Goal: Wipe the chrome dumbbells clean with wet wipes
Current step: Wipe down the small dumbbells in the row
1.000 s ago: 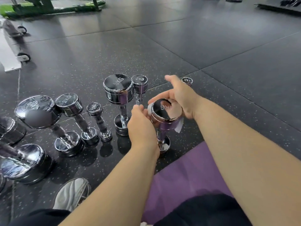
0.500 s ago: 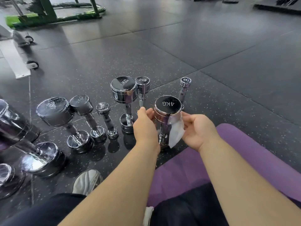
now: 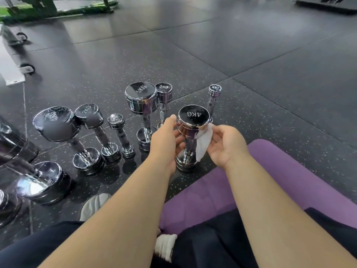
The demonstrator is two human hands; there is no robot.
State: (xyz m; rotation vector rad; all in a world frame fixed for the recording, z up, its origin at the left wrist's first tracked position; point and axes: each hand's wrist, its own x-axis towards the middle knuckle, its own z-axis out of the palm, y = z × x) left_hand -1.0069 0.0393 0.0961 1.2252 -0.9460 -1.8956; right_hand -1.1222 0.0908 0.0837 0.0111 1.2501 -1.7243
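Sliding down off the top, the right hand now pinches the wipe at the dumbbell's 3 o'clock side. I think the top is done and the side is next. The left hand, fingers loose, touches its 9 o'clock side. The dumbbell stands on the floor, long way straight up.

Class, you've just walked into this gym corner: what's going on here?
A person sitting on a purple mat is cleaning an upright chrome dumbbell marked 4KG. The right hand pinches a white wet wipe against the edge of its top head, while the left hand rests against the other side. More chrome dumbbells stand on the dark speckled floor beyond.
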